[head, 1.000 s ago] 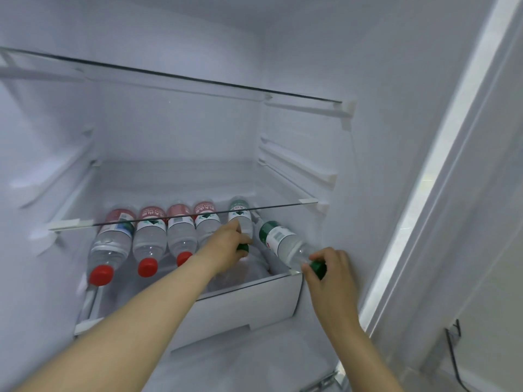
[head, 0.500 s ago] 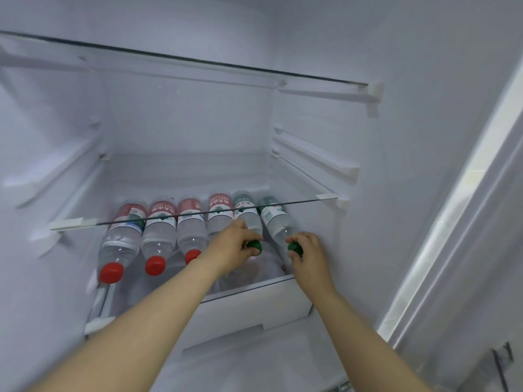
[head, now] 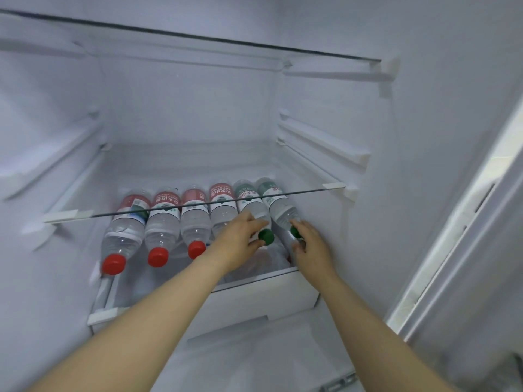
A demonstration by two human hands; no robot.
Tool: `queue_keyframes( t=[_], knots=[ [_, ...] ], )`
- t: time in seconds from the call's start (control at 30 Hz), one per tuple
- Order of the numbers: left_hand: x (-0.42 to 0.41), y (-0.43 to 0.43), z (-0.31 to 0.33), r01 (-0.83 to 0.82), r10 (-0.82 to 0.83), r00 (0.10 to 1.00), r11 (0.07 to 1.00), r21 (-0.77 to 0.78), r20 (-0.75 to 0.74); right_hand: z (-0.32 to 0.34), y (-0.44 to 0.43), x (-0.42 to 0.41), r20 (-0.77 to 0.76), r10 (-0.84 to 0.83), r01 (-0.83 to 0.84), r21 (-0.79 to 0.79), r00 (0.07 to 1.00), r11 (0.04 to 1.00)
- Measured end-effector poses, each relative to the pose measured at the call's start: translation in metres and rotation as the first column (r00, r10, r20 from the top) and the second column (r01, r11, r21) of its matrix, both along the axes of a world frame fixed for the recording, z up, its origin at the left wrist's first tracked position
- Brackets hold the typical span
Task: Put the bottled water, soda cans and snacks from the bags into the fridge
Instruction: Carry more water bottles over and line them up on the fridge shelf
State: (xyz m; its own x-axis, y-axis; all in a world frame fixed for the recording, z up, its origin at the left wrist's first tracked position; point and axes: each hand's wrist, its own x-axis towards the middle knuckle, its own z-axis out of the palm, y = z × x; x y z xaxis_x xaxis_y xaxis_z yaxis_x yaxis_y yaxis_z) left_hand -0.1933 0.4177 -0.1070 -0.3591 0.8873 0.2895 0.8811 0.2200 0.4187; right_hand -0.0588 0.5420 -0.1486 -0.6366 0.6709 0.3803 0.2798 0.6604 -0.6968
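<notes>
Several water bottles lie side by side in the fridge under a glass shelf, caps toward me. The left ones have red caps and red labels. Two at the right have green caps and green labels. My left hand holds the neck of the fifth bottle just behind its green cap. My right hand grips the neck of the rightmost bottle, with fingers curled over its green cap.
A white drawer sits below the bottles, pulled slightly out. The fridge's right wall is close beside the last bottle. An upper glass shelf spans the top. The door frame stands at the right.
My right hand has pushed the rightmost green-capped bottle from a slant into line with the others. My left hand stayed on the fifth bottle's neck. The view moved closer.
</notes>
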Motion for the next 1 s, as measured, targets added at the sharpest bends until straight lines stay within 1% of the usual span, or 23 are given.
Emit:
queue_keyframes(
  t=[0.07,0.13,0.2,0.27,0.4,0.57,0.67,0.77,0.9,1.0],
  knots=[
    [0.006,-0.009,0.0,-0.023,0.023,1.0,0.996,0.083,0.005,0.005,-0.011,0.007,-0.04,-0.034,0.032,-0.056,0.999,0.998],
    [0.016,-0.021,-0.004,-0.045,0.045,0.999,0.979,0.198,0.004,0.012,-0.026,0.018,-0.089,-0.06,0.051,-0.106,0.994,0.993],
    [0.03,-0.036,-0.011,-0.08,0.081,0.997,0.96,0.267,0.009,0.019,-0.043,0.033,-0.068,-0.055,0.047,-0.113,0.996,0.992],
    [0.044,-0.051,-0.019,-0.092,0.088,0.996,0.952,0.291,0.025,0.021,-0.058,0.049,0.013,-0.069,0.07,-0.067,0.998,0.995],
    [0.063,-0.074,-0.028,-0.101,0.068,0.99,0.957,0.273,0.127,0.032,-0.084,0.078,0.215,-0.145,0.135,0.06,0.966,0.989],
    [0.085,-0.084,-0.02,0.001,-0.04,0.985,0.974,0.226,0.169,0.072,-0.121,0.111,0.346,-0.209,0.124,0.251,0.915,0.96],
    [0.099,-0.088,-0.013,0.059,-0.099,0.98,0.972,0.226,0.172,0.094,-0.141,0.131,0.372,-0.276,0.132,0.369,0.886,0.92],
    [0.115,-0.092,-0.002,0.116,-0.163,0.971,0.961,0.253,0.174,0.11,-0.158,0.158,0.366,-0.36,0.172,0.455,0.858,0.874],
    [0.15,-0.094,0.02,0.206,-0.273,0.942,0.929,0.308,0.194,0.128,-0.174,0.204,0.316,-0.439,0.258,0.479,0.841,0.839],
    [0.185,-0.093,0.039,0.29,-0.364,0.914,0.895,0.339,0.179,0.138,-0.186,0.243,0.265,-0.517,0.333,0.517,0.814,0.788]
  ],
)
